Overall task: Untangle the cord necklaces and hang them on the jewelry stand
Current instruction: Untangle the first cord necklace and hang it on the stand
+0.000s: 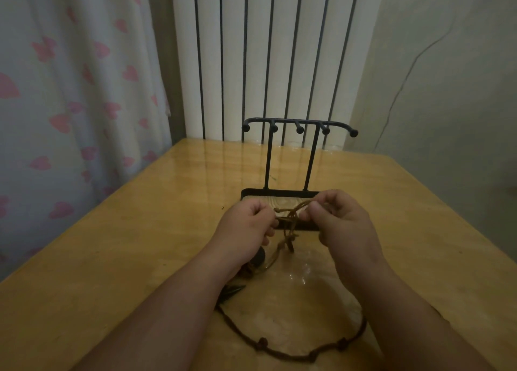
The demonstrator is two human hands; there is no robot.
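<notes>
Cord necklaces (pixel 289 219) hang tangled just above the tabletop (pixel 140 244); my left hand (pixel 246 225) pinches one strand, my right hand (pixel 341 225) another, before the bare jewelry stand (pixel 300 130). I'm mid-untangling; next, I'd tease the knot loose gently.

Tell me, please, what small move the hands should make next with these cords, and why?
Probably ease the hands slightly apart to loosen the knot. The left hand and right hand each pinch the brown cord tangle, which hangs knotted between them; the dark cord trails on the table, and the jewelry stand holds nothing yet.
</notes>
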